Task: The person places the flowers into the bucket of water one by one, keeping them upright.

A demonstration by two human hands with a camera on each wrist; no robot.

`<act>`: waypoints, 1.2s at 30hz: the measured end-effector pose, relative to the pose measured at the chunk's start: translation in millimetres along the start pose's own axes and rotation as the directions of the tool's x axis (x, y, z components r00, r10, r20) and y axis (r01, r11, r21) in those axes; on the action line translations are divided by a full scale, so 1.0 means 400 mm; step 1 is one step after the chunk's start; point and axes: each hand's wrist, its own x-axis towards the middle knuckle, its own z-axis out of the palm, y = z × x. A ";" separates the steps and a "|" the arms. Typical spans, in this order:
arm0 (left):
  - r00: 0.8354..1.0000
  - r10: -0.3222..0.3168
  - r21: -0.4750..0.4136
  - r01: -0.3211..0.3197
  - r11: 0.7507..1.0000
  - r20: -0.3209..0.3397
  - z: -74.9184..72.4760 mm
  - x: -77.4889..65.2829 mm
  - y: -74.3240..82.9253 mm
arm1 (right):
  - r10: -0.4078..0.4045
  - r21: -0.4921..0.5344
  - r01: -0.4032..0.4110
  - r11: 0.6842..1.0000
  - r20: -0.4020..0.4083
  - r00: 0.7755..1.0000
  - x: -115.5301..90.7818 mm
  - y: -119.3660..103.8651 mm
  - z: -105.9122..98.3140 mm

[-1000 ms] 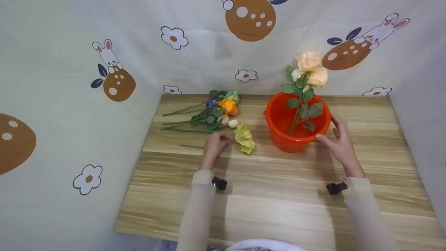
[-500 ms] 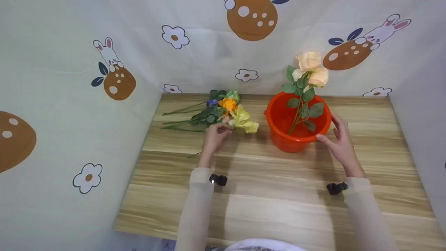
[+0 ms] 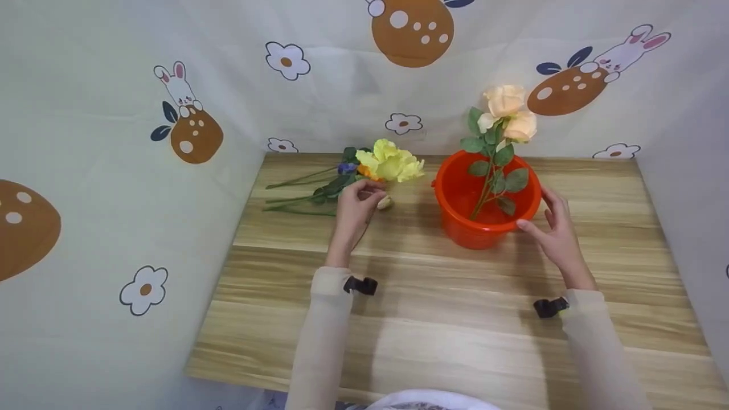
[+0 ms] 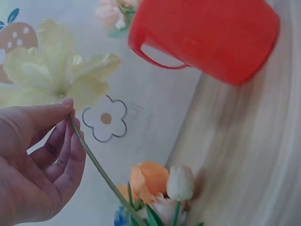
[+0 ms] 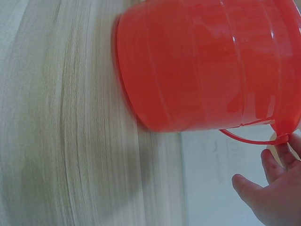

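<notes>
My left hand (image 3: 354, 213) pinches the thin green stem of a yellow artificial flower (image 3: 390, 162) just below its bloom. The wide, ruffled petals (image 4: 59, 70) stand above the thumb in the left wrist view, and the stem slants down past the fingers. On the table, a red bucket (image 3: 478, 233) stands upright with a peach rose stem (image 3: 508, 114) leaning inside it. At the bucket's right side, my right hand (image 3: 561, 239) rests against the rim with thumb and fingers spread. Its fingertips meet the rim near the handle joint (image 5: 282, 139) in the right wrist view.
More artificial flowers lie at the back left of the wooden table (image 3: 455, 319), with orange bloom (image 4: 149, 181), white tulip bud (image 4: 180, 182) and purple bloom (image 3: 346, 168) showing. A printed cloth (image 3: 342, 97) hangs behind the table. The bucket's thin handle (image 4: 162, 61) hangs down.
My left hand has lifted the yellow flower and moved it toward the back, its bloom now in front of the lying flowers. My right hand and the bucket have stayed put.
</notes>
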 end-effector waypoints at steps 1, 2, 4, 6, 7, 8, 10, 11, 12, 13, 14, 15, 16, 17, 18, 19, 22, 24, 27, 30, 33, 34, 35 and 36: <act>1.000 0.009 -0.021 -0.009 1.000 -0.005 0.001 0.003 0.010 | 0.002 0.001 -0.002 1.000 0.000 1.000 0.001 0.002 -0.001; 1.000 0.020 -0.040 -0.020 0.999 -0.009 0.003 0.006 0.021 | 0.004 0.001 -0.004 1.000 0.001 1.000 0.002 0.004 -0.003; 0.999 0.046 -0.081 -0.047 0.996 -0.014 0.007 0.015 0.043 | 0.008 -0.004 -0.008 1.000 0.002 1.000 0.004 0.007 -0.005; 0.998 0.069 -0.128 -0.070 0.989 -0.015 0.011 0.024 0.069 | 0.011 -0.010 -0.011 1.000 0.001 1.000 0.007 0.009 -0.008; 0.997 0.080 -0.148 -0.081 0.986 -0.015 0.013 0.028 0.082 | 0.013 -0.013 -0.013 1.000 0.001 1.000 0.008 0.009 -0.008; 0.996 0.087 -0.169 -0.089 0.982 -0.016 0.016 0.033 0.097 | 0.014 -0.015 -0.014 1.000 0.002 1.000 0.008 0.008 -0.009; 0.994 0.105 -0.225 -0.108 0.968 -0.023 0.021 0.043 0.126 | 0.015 -0.015 -0.014 1.000 0.003 1.000 0.009 0.005 -0.009; 0.993 0.116 -0.249 -0.120 0.961 -0.029 0.023 0.047 0.141 | 0.013 -0.014 -0.013 1.000 0.005 1.000 0.009 0.003 -0.009; 0.991 0.129 -0.276 -0.133 0.952 -0.035 0.027 0.051 0.156 | 0.010 -0.012 -0.010 1.000 0.008 1.000 0.009 0.000 -0.009; 0.989 0.143 -0.308 -0.149 0.940 -0.043 0.032 0.055 0.170 | 0.008 -0.009 -0.007 1.000 0.009 1.000 0.008 -0.003 -0.009; 0.986 0.158 -0.340 -0.165 0.926 -0.049 0.038 0.060 0.184 | 0.004 -0.007 -0.004 1.000 0.009 1.000 0.007 -0.006 -0.009; 0.984 0.172 -0.370 -0.180 0.912 -0.056 0.046 0.064 0.198 | 0.000 -0.006 0.000 1.000 0.008 1.000 0.006 -0.008 -0.009; 0.981 0.184 -0.393 -0.194 0.899 -0.064 0.054 0.068 0.213 | -0.002 -0.004 0.002 1.000 0.007 1.000 0.005 -0.011 -0.010; 0.979 0.192 -0.409 -0.206 0.889 -0.075 0.064 0.070 0.228 | -0.004 -0.005 0.004 1.000 0.005 1.000 0.005 -0.011 -0.010; 0.976 0.198 -0.426 -0.217 0.878 -0.087 0.074 0.073 0.242 | -0.003 -0.004 0.003 1.000 0.004 1.000 0.005 -0.011 -0.011; 0.974 0.203 -0.443 -0.226 0.868 -0.099 0.084 0.076 0.256 | -0.003 -0.003 0.003 1.000 0.004 1.000 0.006 -0.008 -0.011; 0.973 0.197 -0.497 -0.231 0.837 -0.120 0.115 0.081 0.294 | 0.002 -0.011 -0.002 1.000 0.000 1.000 0.015 0.017 -0.016; 0.973 0.195 -0.527 -0.230 0.818 -0.123 0.133 0.086 0.314 | 0.001 -0.011 -0.001 1.000 -0.002 1.000 0.022 0.041 -0.019; 0.975 0.186 -0.565 -0.222 0.794 -0.122 0.155 0.090 0.337 | -0.008 -0.014 0.008 1.000 -0.005 1.000 0.028 0.073 -0.020; 0.973 0.180 -0.592 -0.231 0.772 -0.144 0.169 0.091 0.355 | -0.007 -0.021 0.007 1.000 -0.001 1.000 0.029 0.083 -0.016; 0.970 0.181 -0.618 -0.243 0.748 -0.162 0.182 0.091 0.370 | -0.003 -0.028 0.003 1.000 0.003 1.000 0.026 0.085 -0.013; 0.969 0.185 -0.620 -0.247 0.745 -0.163 0.187 0.092 0.374 | 0.001 -0.029 -0.001 1.000 0.001 1.000 0.026 0.086 -0.013; 0.969 0.188 -0.620 -0.248 0.744 -0.161 0.193 0.092 0.376 | 0.000 -0.028 0.000 1.000 0.000 1.000 0.024 0.086 -0.012; 0.969 0.192 -0.620 -0.247 0.744 -0.156 0.200 0.093 0.377 | -0.001 -0.027 0.001 1.000 0.000 1.000 0.022 0.086 -0.012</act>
